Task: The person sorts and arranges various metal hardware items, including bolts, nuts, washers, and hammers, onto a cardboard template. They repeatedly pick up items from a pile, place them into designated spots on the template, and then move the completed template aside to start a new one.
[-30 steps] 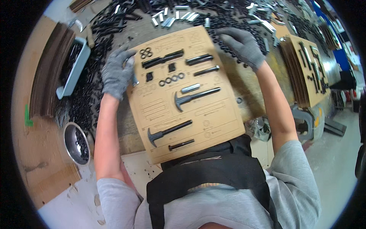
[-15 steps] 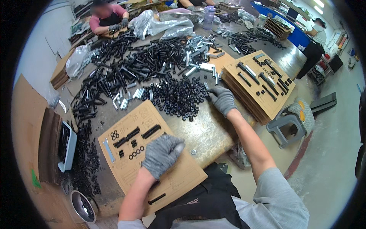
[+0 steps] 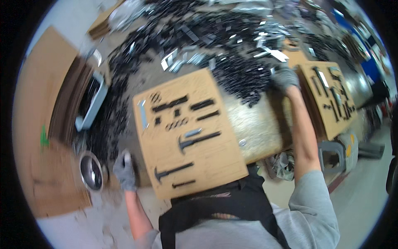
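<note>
My left hand (image 3: 125, 171), in a grey glove, is over the table's near left edge. It sits between a metal bowl (image 3: 92, 171) and a cardboard sheet (image 3: 207, 159), its fingers smeared by motion. On the sheet lie black bolts (image 3: 201, 142), black rings (image 3: 177, 123), a silver sleeve (image 3: 192, 133) and a small wrench (image 3: 143, 114). My right hand (image 3: 285, 78), gloved too, is at the right edge of a heap of black nuts (image 3: 244, 76). Blur hides its fingertips and anything in them.
A stack of boards with hardware (image 3: 327, 99) stands to the right, above a grey stool (image 3: 331, 157). Loose bolts and metal sleeves (image 3: 176, 60) spread across the back. To the left are a blue-grey tray (image 3: 94, 103) and stacked cardboard (image 3: 68, 97).
My left hand has left the cardboard sheet and moved left toward the bowl, uncovering bolts and a sleeve. My right hand stays by the nuts. The whole view has shifted and blurred.
</note>
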The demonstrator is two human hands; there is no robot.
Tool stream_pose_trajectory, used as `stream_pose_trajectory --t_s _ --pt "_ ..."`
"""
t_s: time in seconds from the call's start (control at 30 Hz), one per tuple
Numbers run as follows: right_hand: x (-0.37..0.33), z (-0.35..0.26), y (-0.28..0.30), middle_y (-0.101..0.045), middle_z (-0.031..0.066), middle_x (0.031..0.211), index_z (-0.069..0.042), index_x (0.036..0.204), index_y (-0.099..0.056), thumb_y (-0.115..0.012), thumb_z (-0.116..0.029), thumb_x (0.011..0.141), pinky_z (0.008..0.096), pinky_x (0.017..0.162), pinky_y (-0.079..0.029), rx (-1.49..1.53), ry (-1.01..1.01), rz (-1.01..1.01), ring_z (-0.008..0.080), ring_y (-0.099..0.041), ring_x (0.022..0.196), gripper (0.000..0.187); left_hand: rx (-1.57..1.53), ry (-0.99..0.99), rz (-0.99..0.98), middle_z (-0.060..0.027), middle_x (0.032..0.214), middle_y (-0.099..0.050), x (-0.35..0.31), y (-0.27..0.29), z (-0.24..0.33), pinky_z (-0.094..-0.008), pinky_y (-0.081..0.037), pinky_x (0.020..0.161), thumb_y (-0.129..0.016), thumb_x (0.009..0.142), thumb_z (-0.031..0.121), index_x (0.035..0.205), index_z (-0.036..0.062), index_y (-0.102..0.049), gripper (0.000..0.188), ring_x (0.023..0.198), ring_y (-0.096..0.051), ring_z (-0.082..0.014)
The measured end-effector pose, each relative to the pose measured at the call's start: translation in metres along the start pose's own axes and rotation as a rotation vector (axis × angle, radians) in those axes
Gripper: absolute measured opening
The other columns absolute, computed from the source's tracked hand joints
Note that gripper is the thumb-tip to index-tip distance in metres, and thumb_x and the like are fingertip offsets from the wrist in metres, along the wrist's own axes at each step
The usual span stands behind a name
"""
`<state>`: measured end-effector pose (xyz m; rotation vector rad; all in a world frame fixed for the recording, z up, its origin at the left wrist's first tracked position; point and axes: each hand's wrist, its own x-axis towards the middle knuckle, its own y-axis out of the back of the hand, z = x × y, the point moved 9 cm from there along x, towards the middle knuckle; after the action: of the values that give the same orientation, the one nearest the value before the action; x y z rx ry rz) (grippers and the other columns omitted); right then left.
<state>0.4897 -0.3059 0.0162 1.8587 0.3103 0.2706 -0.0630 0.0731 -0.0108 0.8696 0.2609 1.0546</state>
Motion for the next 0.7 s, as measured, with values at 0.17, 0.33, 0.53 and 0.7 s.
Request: stream_pose_trajectory --t_s 0.17,0.33,0.53,0.7 --pt "-0.146 -0.182 0.013 -0.069 0.0065 0.081 -0.004 0.096 -0.067 -0.07 -0.013 0.079 0.0275 0.063 -0.054 0.698 0.594 -0.167 0.0119 -0.063 0.07 0.019 0.12 -0.047 0.131 -0.0136 0.101 -0.069 -0.018 0.005 -0.023 -0.034 -0.048 0.086 -0.062 0.089 0.02 0.106 0.0039 -0.067 0.024 0.092 -0.065 -0.0257" --pt "-0.287 -0.312 -0.043 -0.066 0.0104 0.085 -0.009 0.098 -0.069 -0.066 -0.013 0.078 0.0368 0.07 -0.052 0.428 1.131 -0.391 0.0272 -0.064 0.079 0.021 0.038 -0.106 0.182 -0.0125 0.093 -0.069 -0.017 0.002 -0.028 -0.0348 -0.049 0.082 -0.065 0.087 0.02 0.099 0.0045 -0.069 0.02 0.086 -0.065 -0.0252" --pt "-0.318 -0.334 -0.111 -0.065 0.0094 0.083 -0.012 0.094 -0.07 -0.063 -0.022 0.08 0.0409 0.068 -0.051 0.067 1.157 -0.562 0.0284 -0.064 0.081 0.018 -0.029 0.003 0.137 -0.0125 0.096 -0.07 -0.017 0.001 -0.022 -0.0347 -0.049 0.082 -0.063 0.086 0.017 0.101 0.0051 -0.07 0.02 0.086 -0.065 -0.0257" --pt "-0.321 -0.335 -0.11 -0.066 0.0127 0.085 -0.011 0.091 -0.07 -0.06 -0.021 0.08 0.0437 0.061 -0.051 -0.016 1.188 -0.488 0.0309 -0.066 0.077 0.018 0.016 -0.064 0.107 -0.013 0.101 -0.069 -0.018 -0.001 -0.018 -0.0385 -0.046 0.09 -0.059 0.087 0.013 0.105 0.0054 -0.068 0.022 0.095 -0.063 -0.028"
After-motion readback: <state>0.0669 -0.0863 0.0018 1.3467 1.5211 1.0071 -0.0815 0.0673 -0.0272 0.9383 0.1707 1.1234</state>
